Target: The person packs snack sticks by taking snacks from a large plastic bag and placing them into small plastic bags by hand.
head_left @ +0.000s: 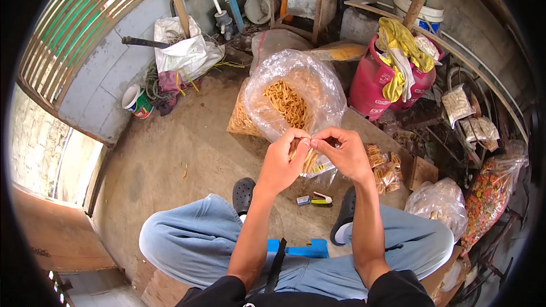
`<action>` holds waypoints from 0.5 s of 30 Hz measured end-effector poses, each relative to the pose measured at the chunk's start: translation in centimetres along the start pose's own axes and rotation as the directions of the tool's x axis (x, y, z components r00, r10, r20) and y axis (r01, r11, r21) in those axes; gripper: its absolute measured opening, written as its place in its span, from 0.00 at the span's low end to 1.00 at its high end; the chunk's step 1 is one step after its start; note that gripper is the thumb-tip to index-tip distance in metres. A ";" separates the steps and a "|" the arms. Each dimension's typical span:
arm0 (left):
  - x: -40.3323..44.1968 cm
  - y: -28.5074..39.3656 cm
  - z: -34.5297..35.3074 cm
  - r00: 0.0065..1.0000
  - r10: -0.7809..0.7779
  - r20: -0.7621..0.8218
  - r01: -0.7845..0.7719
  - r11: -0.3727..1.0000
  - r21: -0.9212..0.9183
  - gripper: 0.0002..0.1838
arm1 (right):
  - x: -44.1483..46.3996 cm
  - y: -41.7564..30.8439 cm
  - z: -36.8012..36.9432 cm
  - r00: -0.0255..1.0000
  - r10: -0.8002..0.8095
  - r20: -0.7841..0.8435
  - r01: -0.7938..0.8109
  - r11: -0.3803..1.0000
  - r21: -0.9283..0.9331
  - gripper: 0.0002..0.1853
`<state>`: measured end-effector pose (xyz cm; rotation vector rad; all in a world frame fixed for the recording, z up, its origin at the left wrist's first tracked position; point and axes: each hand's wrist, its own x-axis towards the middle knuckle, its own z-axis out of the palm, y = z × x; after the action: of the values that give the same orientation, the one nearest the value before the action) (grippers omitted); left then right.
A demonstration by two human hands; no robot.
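Note:
My left hand point(282, 159) and my right hand point(348, 156) meet in front of me, thumbs and fingers pinching the top edge of a small clear plastic packet point(310, 166). Stick-shaped fried snacks show inside the packet, partly hidden by my fingers. Just beyond my hands stands a large clear plastic bag point(327, 82), its mouth wide, with many loose snack sticks point(286, 102) in it. Several filled packets point(387, 174) lie on the floor to the right of my right hand. Below the hands are a green and white stapler point(322, 198) and a small blue and white box point(303, 200).
Pink gas cylinders point(368, 88) draped with yellow cloths point(402, 51) stand at the back right. On the right lie a clear plastic bag point(438, 202) and a bag of colourful pieces point(493, 199). A white sack point(190, 54) and a small bucket point(136, 101) sit at the left wall.

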<state>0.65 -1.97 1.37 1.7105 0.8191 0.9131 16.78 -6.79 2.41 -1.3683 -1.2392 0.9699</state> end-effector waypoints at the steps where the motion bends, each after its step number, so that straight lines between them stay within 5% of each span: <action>1: 0.1 -0.3 0.1 0.998 -0.064 -0.009 0.063 0.994 -0.088 0.09 | 0.1 0.5 0.1 0.999 -0.036 -0.035 0.035 0.999 -0.014 0.06; 10: 0.3 -3.2 1.6 0.979 -0.203 -0.031 0.180 0.923 -0.341 0.09 | 0.6 1.5 0.5 0.995 -0.057 -0.076 0.059 0.998 0.017 0.06; 15: 0.3 -4.0 1.7 0.983 -0.131 -0.130 0.110 0.981 -0.158 0.07 | 0.8 2.8 0.6 0.999 -0.026 -0.033 0.028 0.996 0.083 0.05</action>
<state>1.84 -1.39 -2.79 1.4628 0.9127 0.9940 16.80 -5.77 -0.39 -1.2940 -1.1772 0.9669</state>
